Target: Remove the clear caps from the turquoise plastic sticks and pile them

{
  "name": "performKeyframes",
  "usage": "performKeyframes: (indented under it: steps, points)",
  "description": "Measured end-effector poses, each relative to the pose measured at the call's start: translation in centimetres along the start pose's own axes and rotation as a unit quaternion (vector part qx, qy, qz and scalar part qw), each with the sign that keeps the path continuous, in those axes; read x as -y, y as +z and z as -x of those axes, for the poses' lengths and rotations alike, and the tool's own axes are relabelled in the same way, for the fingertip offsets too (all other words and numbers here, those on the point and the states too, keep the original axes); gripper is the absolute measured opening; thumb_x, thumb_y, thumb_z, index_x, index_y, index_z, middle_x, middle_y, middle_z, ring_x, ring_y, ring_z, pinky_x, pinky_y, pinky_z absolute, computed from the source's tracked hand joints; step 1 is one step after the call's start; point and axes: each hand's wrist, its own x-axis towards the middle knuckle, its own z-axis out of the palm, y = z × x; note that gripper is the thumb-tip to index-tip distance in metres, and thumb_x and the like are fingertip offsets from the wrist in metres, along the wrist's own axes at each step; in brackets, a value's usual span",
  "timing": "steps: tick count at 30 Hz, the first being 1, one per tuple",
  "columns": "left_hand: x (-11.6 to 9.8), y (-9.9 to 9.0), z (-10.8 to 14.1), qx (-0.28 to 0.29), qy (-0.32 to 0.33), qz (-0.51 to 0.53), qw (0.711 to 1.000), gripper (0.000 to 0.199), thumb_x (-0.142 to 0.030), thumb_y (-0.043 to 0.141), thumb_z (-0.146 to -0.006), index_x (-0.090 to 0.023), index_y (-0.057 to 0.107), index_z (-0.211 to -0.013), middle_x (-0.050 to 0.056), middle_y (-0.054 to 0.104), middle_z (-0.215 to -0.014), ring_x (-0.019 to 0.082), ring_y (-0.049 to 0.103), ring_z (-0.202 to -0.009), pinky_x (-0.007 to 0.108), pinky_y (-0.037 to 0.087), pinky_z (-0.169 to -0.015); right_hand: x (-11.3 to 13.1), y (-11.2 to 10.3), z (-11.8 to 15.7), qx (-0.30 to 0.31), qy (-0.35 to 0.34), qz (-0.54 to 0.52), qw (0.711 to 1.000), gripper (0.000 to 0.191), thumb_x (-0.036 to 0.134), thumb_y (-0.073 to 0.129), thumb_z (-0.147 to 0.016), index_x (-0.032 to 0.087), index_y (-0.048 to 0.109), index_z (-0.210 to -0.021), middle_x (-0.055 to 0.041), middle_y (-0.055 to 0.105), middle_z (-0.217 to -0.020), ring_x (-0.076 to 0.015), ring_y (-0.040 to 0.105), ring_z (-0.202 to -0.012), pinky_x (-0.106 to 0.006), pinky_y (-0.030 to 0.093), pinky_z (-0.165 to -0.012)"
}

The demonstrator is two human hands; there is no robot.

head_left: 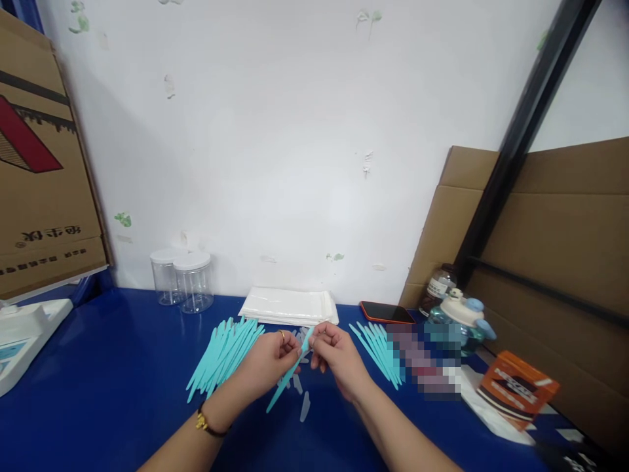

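Blue tabletop (147, 406) against white wall (275, 131). Left hand (275, 360), gold ring on finger, and right hand (337, 357) meet at centre, both holding slim turquoise plastic stick (280, 393), tilted. Small translucent plastic pieces (305, 406) scattered beneath and near hands. Large fanned pile of turquoise sticks (221, 357) beside left hand; smaller fanned group of turquoise sticks (378, 351) right. Behind hands: flat white plastic packets (287, 305). Farther left, two clear round jars with white lids (194, 285). Right: red-edged black phone (387, 312), orange Nescafe box (517, 390).
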Motion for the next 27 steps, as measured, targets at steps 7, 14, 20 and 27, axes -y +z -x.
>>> performKeyframes:
  steps: [7,14,20,27]
  points:
    - [-0.3,-2.3,0.0,-0.048,-0.011,-0.095,0.994,0.027,-0.045,0.046,-0.078,-0.021,0.059,-0.080,0.001,0.065,-0.068,0.015,0.060,-0.063,0.022,0.041,-0.057,1.6,-3.2,0.0,0.037,0.028,0.112,0.993,0.021,0.028,0.060,-0.070,0.021,0.049,-0.087,0.0086,0.048,-0.054,-0.0086,0.048,-0.038,-0.017,0.029,-0.035]
    - [1.5,-8.1,0.4,-0.162,-0.119,-0.344,0.917,0.019,-0.036,0.049,-0.073,-0.022,0.062,-0.076,0.001,0.065,-0.078,0.015,0.058,-0.071,0.022,0.033,-0.055,-0.1,-7.1,-0.3,0.045,0.073,0.482,0.872,0.023,0.007,0.054,-0.060,0.019,0.055,-0.078,0.0042,0.053,-0.058,-0.0088,0.048,-0.042,-0.020,0.027,-0.044]
    - [3.4,-6.5,-0.3,-0.084,-0.176,-0.414,0.889,0.020,-0.032,0.063,-0.061,-0.023,0.062,-0.079,0.002,0.066,-0.087,0.018,0.059,-0.077,0.022,0.034,-0.055,-0.1,-7.3,-0.8,-0.005,0.045,0.627,0.778,0.019,0.013,0.057,-0.064,0.019,0.059,-0.081,-0.0027,0.060,-0.073,-0.0151,0.054,-0.066,-0.022,0.028,-0.053]
    - [3.6,-6.1,-0.3,-0.050,-0.206,-0.464,0.860,0.017,-0.026,0.059,-0.062,-0.021,0.062,-0.077,0.005,0.066,-0.088,0.020,0.061,-0.076,0.026,0.041,-0.059,0.1,-5.7,-1.1,-0.003,-0.060,0.619,0.783,0.016,0.013,0.048,-0.075,0.020,0.061,-0.078,-0.0026,0.061,-0.081,-0.0144,0.054,-0.075,-0.022,0.032,-0.063]
